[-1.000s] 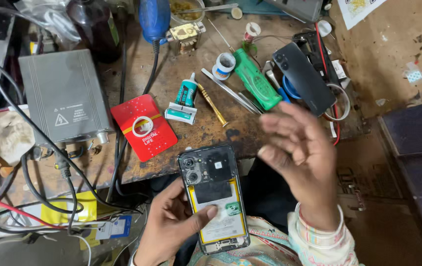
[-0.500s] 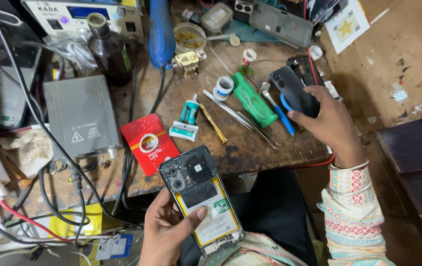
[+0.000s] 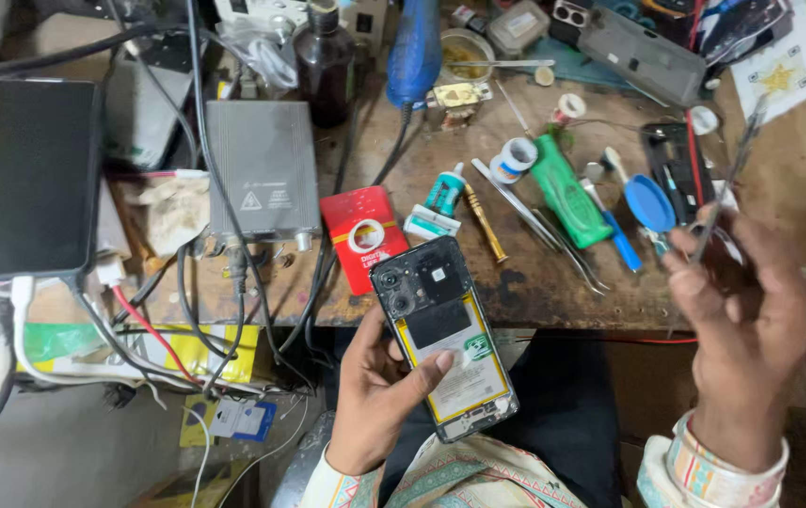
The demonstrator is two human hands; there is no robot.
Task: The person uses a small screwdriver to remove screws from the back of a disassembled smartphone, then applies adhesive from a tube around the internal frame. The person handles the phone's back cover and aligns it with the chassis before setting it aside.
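My left hand [image 3: 379, 395] holds an opened phone [image 3: 442, 339] with its back cover off, showing the dark camera board and a yellow-edged battery; my thumb rests on the battery. The phone is just in front of the wooden bench edge [image 3: 553, 315]. My right hand [image 3: 742, 320] is raised at the right, over the bench's right end, fingers pinched on thin metal tweezers [image 3: 730, 174] that point up and away. The hand is blurred.
On the bench lie a red box [image 3: 363, 235], a glue tube [image 3: 440, 196], a green bottle [image 3: 567, 193], a blue round-headed tool [image 3: 649, 202] and loose tweezers [image 3: 530, 212]. A grey metal box [image 3: 262, 169], a black slab [image 3: 31, 179] and tangled cables [image 3: 233, 301] fill the left.
My right hand left the dark phone part at the bench's right and came up toward me holding tweezers. The opened phone in my left hand has barely shifted.
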